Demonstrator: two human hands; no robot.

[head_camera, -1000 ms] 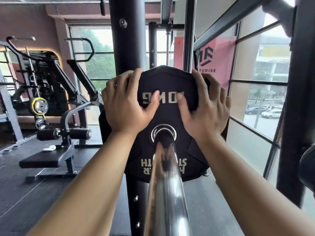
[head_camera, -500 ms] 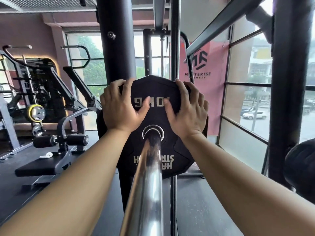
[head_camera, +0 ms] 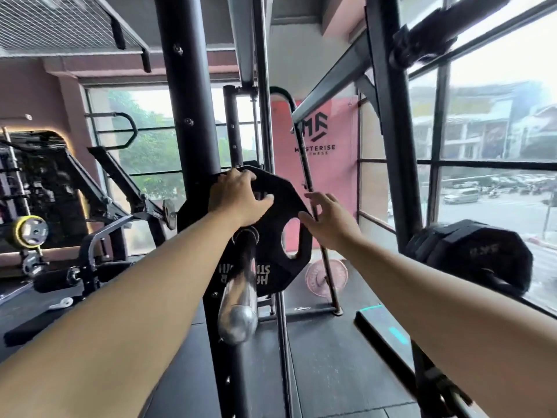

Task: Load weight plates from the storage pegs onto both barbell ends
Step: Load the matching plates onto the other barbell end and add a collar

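Black many-sided rubber weight plate [head_camera: 280, 206] is on! It's threaded over the chrome barbell sleeve [head_camera: 238, 300], well in from the sleeve's bare rounded tip, which pokes out toward us.

Left hand [head_camera: 238, 197] lies on the plate's upper face just above the sleeve, fingers bent over the top rim and thumb stretched across the face. Right hand [head_camera: 328, 220] hovers just right of the sleeve at the plate's edge, fingers spread and loose, holding nothing. Whether its thumb touches the rim, I can't tell.

By my reckoning that's one plate loaded on this end, perhaps wanting a last shove to seat it. Further right of the sleeve, a stack of black plates [head_camera: 470, 254] waits on its storage peg. The bar's far end is out of sight, so that side looks yet to be accounted for.
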